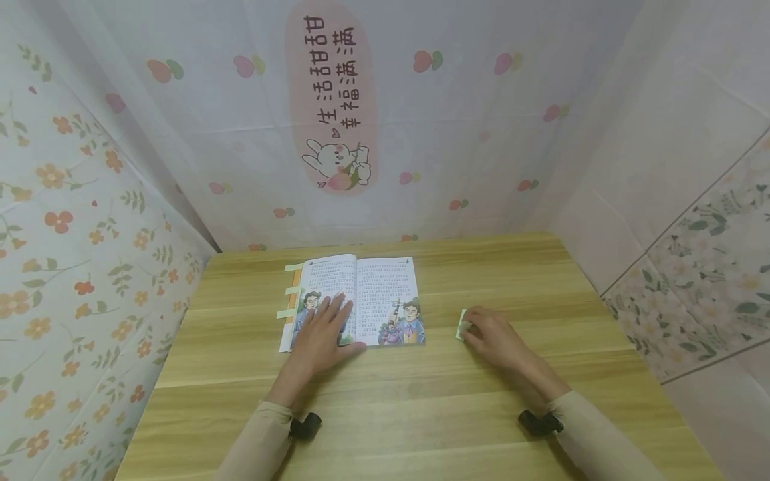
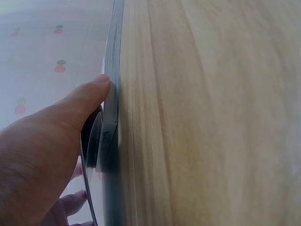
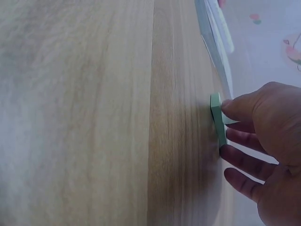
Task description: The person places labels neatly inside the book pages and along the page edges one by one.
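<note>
An open book (image 1: pixel 385 287) with printed text and coloured drawings lies on the wooden table, several pale green sticky tabs (image 1: pixel 291 290) along its left edge. Spread across the left page is my left hand (image 1: pixel 325 334); in the left wrist view its thumb (image 2: pixel 91 94) rests by the book's lower edge (image 2: pixel 112 94). To the right of the book, my right hand (image 1: pixel 494 337) pinches a small pale green sticky note pad (image 1: pixel 462 325). The right wrist view has the thumb on the pad (image 3: pixel 217 117) and fingers curled beside it; their exact contact is partly hidden.
The wooden table (image 1: pixel 409 414) reaches back to a white printed curtain (image 1: pixel 481 133). Floral cloth (image 1: pixel 72 267) hangs at the left and another patterned cloth (image 1: pixel 710 267) at the right. A small black wrist camera (image 1: pixel 305 426) sits at the left cuff, another (image 1: pixel 540 422) at the right.
</note>
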Demonstrator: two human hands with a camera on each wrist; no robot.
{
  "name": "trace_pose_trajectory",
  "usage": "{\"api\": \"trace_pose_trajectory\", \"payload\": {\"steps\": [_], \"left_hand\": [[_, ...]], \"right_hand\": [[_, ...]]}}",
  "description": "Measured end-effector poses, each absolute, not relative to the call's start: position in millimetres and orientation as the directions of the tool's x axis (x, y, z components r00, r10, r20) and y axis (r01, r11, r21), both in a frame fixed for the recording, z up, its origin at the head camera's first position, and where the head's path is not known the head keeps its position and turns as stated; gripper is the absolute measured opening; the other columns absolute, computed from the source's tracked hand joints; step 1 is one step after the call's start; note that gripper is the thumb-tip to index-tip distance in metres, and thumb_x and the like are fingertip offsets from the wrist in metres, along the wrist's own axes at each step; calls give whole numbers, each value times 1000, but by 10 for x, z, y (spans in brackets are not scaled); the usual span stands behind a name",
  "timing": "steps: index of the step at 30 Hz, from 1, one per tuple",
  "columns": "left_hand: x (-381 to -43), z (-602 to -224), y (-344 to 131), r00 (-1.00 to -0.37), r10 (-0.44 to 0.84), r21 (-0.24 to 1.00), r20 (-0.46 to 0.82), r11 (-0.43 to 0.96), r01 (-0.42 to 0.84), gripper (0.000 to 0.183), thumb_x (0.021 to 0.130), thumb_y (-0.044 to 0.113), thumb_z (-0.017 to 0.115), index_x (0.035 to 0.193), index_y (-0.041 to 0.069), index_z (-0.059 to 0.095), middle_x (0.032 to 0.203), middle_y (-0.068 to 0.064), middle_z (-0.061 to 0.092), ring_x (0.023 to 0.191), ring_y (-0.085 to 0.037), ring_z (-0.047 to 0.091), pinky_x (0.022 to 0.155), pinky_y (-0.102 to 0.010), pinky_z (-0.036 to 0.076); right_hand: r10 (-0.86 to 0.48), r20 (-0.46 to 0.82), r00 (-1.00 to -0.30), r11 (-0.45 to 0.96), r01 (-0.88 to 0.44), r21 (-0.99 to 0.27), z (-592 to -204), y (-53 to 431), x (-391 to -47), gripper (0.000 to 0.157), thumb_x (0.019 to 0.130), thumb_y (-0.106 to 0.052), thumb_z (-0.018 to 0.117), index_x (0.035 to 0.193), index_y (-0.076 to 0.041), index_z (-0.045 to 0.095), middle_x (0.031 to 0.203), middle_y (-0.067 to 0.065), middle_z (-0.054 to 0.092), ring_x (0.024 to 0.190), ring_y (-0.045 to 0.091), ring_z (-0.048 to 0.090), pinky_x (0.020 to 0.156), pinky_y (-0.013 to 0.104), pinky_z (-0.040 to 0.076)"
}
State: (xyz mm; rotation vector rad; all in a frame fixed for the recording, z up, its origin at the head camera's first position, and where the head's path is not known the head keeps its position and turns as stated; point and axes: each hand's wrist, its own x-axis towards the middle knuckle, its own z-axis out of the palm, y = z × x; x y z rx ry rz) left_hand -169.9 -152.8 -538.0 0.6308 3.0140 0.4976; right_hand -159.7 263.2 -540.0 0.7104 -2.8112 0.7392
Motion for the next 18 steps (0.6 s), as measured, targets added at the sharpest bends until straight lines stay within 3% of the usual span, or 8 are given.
{"api": "trace_pose_trajectory", "payload": {"steps": [7,18], "left_hand": [[-1693,-5367,-1523,-920,390,325,45,865,382,101,100,68,75,177,13,38,187,-16,30,174,-48,28,139,-74,26],[-1689,-5358,-1523,-921,389,331,31,865,377,102,101,68,74,178,13,37,188,-16,28,174,-48,27,140,-74,24]], "right_hand": [[-401,247,-882,765,-471,-440,-5393,2618,-1589,10,97,-3,86,95,-10,78,112,9,80,104,28,79,93,49,69],[-410,356,-840,751,-533,-391,-5463,2607,-1617,24,89,2,90,86,-15,74,94,-2,77,89,15,73,80,39,66]]}}
